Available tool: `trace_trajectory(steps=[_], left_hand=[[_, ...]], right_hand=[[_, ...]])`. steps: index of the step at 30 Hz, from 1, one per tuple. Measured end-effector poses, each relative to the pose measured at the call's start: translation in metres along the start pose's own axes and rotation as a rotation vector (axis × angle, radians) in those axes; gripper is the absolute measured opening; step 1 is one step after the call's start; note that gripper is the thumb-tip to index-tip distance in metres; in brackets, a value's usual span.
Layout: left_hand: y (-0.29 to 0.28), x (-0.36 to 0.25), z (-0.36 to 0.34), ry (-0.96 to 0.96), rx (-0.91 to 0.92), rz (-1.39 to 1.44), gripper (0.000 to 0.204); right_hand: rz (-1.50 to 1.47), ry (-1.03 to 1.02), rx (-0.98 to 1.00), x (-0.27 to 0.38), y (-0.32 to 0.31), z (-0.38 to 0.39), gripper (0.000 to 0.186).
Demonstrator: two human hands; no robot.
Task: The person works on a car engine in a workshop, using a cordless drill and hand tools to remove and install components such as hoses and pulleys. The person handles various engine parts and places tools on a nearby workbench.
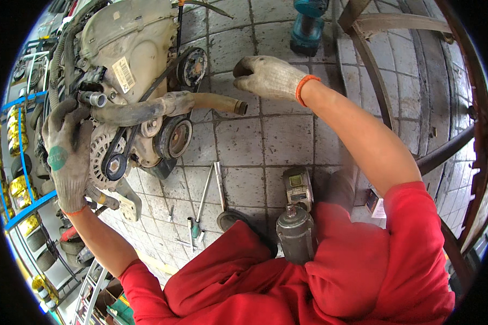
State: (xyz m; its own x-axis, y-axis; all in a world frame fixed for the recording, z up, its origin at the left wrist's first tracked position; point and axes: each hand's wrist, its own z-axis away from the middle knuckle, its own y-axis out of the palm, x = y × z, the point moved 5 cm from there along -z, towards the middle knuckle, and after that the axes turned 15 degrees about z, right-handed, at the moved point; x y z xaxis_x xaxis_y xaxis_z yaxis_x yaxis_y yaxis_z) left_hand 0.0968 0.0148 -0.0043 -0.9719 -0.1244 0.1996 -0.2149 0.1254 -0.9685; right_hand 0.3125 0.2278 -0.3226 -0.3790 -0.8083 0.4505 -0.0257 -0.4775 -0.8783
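The engine (130, 32) stood toward half past ten, its far end cut off by the view's upper edge, and at nine o'clock the gloved left hand (65, 151) covered part of its side near a thick hose (133, 115), the bent fingers hiding whether they gripped anything. Near twelve o'clock the gloved right hand (271, 78) hung apart from the engine, its curled fingers dark-tipped, and whether they held something small could not be told. A blue-green tool (307, 35) at one o'clock was cropped.

Red sleeves (412, 230), red trousers (211, 257), lt-grey gloves (274, 77) w/ orng cuffs (303, 90)
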Motion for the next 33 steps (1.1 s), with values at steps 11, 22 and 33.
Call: trace_trajectory(steps=[11, 22, 33], left_hand=[[0.001, 0.000, 0.003, -0.040, 0.029, -0.028, 0.025], [-0.001, 0.002, 0.007, 0.009, 0.050, -0.041, 0.028], [0.004, 0.006, 0.009, 0.019, -0.045, -0.135, 0.026]], right_hand=[[-0.124, -0.127, -0.116, 0.072, -0.028, -0.009, 0.086], [-0.158, -0.338, -0.231, 0.096, -0.044, -0.013, 0.078], [-0.185, 0.466, -0.333, -0.053, -0.035, 0.059, 0.059]])
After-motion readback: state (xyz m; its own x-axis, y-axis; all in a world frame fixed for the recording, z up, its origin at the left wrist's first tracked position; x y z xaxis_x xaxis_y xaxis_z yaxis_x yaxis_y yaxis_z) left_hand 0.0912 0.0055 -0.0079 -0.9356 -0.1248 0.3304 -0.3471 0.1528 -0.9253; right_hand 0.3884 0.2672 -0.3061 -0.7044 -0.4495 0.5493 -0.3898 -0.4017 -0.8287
